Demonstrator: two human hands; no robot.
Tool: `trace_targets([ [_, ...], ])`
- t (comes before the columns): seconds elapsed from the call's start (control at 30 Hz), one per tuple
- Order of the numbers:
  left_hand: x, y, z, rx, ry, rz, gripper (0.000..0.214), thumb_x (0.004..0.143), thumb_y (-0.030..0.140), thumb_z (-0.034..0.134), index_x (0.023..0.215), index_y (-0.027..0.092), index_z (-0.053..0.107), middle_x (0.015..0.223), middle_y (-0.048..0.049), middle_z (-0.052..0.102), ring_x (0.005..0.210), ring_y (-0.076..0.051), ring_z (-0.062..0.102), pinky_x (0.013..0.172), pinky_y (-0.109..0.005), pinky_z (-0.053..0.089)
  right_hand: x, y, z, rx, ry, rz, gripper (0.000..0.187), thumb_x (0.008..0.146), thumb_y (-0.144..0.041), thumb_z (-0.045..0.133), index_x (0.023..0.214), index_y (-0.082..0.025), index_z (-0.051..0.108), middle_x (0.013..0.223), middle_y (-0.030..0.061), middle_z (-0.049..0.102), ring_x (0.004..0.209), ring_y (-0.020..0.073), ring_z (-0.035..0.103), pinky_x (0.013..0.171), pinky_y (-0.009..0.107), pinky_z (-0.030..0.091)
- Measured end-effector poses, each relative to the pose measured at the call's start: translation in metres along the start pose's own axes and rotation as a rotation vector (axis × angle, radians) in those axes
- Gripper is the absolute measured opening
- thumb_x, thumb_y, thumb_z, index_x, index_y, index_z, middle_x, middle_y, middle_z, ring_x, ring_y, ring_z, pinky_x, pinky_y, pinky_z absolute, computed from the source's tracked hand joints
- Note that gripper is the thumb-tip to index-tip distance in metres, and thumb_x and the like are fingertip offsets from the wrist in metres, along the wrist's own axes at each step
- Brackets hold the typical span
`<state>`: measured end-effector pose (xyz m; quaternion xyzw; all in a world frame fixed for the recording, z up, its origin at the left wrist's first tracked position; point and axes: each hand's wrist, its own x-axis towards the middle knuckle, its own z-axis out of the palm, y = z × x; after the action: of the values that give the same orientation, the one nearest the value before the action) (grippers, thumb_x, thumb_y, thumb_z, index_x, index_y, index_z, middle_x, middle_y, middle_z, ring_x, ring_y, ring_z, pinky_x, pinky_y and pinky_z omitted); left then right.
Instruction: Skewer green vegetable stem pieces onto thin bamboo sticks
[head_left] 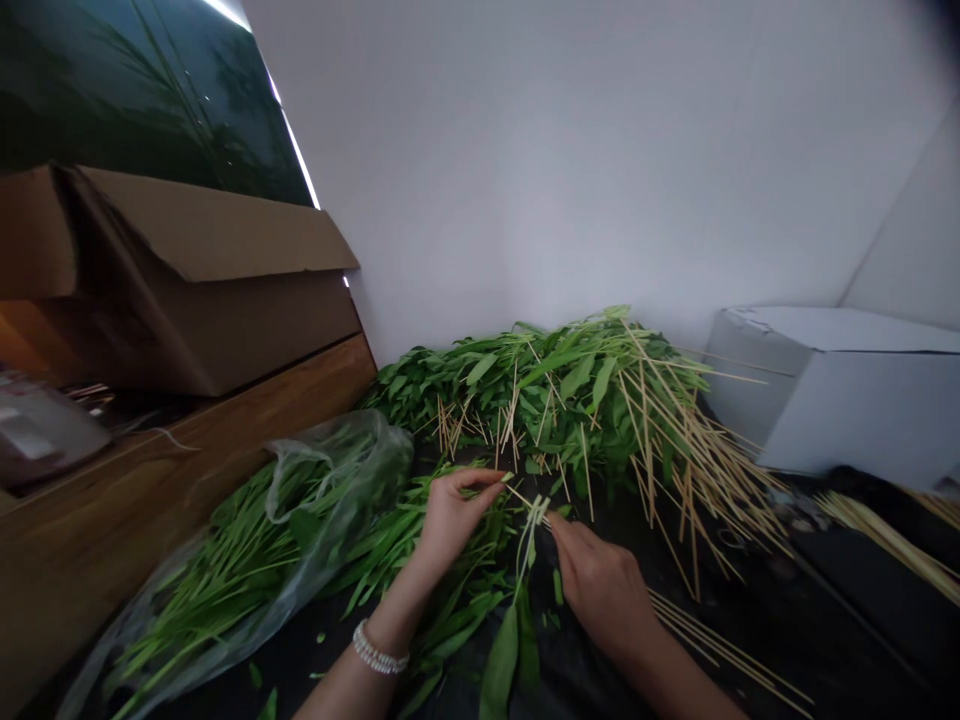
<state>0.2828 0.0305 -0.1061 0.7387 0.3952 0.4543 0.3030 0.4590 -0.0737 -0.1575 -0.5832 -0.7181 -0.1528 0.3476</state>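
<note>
My right hand (604, 580) is closed round a thin wooden skewer (521, 495) near the middle of the work surface. Pale green stems (535, 512) are threaded across the skewer close to my fingers, and their long leaves (501, 650) hang down. My left hand (459, 510), with a white beaded bracelet at the wrist, pinches a small green stem piece (508, 478) at the skewer's tip. Loose leafy greens (457, 600) lie under and beside my left forearm. Parts of the skewer are hidden by my right fingers.
A heap of skewered greens (555, 375) rests against the white wall. A clear plastic bag (300, 585) of greens lies at left, below a cardboard box (277, 320) on a wooden ledge. At right are a white box (855, 390) and bare skewers (727, 645).
</note>
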Motion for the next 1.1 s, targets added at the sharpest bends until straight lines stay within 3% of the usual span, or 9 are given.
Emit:
trace_targets([
  [0.13, -0.005, 0.002, 0.004, 0.224, 0.055, 0.142, 0.013, 0.079, 0.024, 0.068, 0.088, 0.022, 0.077, 0.084, -0.0058, 0.076, 0.078, -0.021, 0.067, 0.076, -0.032, 0.052, -0.001, -0.001, 0.002, -0.001, -0.049, 0.035, 0.031, 0.095, -0.015, 0.034, 0.114, -0.019, 0.057, 0.075, 0.0018, 0.066, 0.063, 0.0136, 0.066, 0.053, 0.022, 0.043],
  [0.3, -0.009, 0.002, 0.009, 0.267, 0.028, 0.174, 0.014, 0.081, 0.023, 0.066, 0.090, 0.023, 0.077, 0.085, -0.0053, 0.076, 0.079, -0.021, 0.067, 0.076, -0.033, 0.052, -0.002, 0.001, 0.004, 0.036, -0.058, 0.051, 0.033, 0.093, -0.014, 0.034, 0.116, -0.019, 0.057, 0.080, 0.0031, 0.068, 0.070, 0.0144, 0.067, 0.058, 0.022, 0.047],
  [0.4, -0.008, 0.002, 0.008, 0.200, 0.008, 0.107, 0.015, 0.079, 0.028, 0.067, 0.091, 0.023, 0.077, 0.088, -0.0061, 0.076, 0.083, -0.022, 0.067, 0.079, -0.033, 0.052, -0.002, 0.002, 0.004, 0.064, -0.037, 0.049, 0.034, 0.093, -0.014, 0.035, 0.117, -0.020, 0.057, 0.082, 0.0035, 0.069, 0.071, 0.0140, 0.068, 0.060, 0.021, 0.048],
  [0.53, -0.003, -0.001, 0.003, -0.051, -0.017, -0.066, 0.029, 0.082, 0.038, 0.063, 0.100, 0.018, 0.075, 0.095, -0.0075, 0.076, 0.088, -0.023, 0.069, 0.082, -0.033, 0.052, -0.001, 0.001, 0.004, 0.090, -0.034, 0.045, 0.034, 0.094, -0.015, 0.034, 0.117, -0.019, 0.057, 0.083, 0.0041, 0.069, 0.073, 0.0142, 0.068, 0.062, 0.021, 0.049],
  [0.73, 0.003, -0.004, -0.002, -0.273, -0.112, -0.249, 0.030, 0.071, 0.042, 0.073, 0.082, 0.015, 0.077, 0.082, -0.0067, 0.077, 0.081, -0.024, 0.070, 0.083, -0.035, 0.052, -0.001, 0.000, 0.003, 0.097, -0.027, 0.023, 0.032, 0.095, -0.016, 0.031, 0.114, -0.017, 0.058, 0.082, 0.0044, 0.068, 0.075, 0.0154, 0.068, 0.064, 0.023, 0.050],
  [1.1, 0.001, -0.006, -0.007, -0.476, -0.203, -0.382, 0.037, 0.066, 0.045, 0.079, 0.086, 0.015, 0.076, 0.081, -0.0066, 0.076, 0.074, -0.017, 0.068, 0.077, -0.028, 0.051, 0.001, -0.002, 0.000, 0.080, 0.006, -0.003, 0.032, 0.095, -0.013, 0.032, 0.112, -0.017, 0.059, 0.078, 0.0029, 0.067, 0.068, 0.0138, 0.067, 0.058, 0.022, 0.047],
])
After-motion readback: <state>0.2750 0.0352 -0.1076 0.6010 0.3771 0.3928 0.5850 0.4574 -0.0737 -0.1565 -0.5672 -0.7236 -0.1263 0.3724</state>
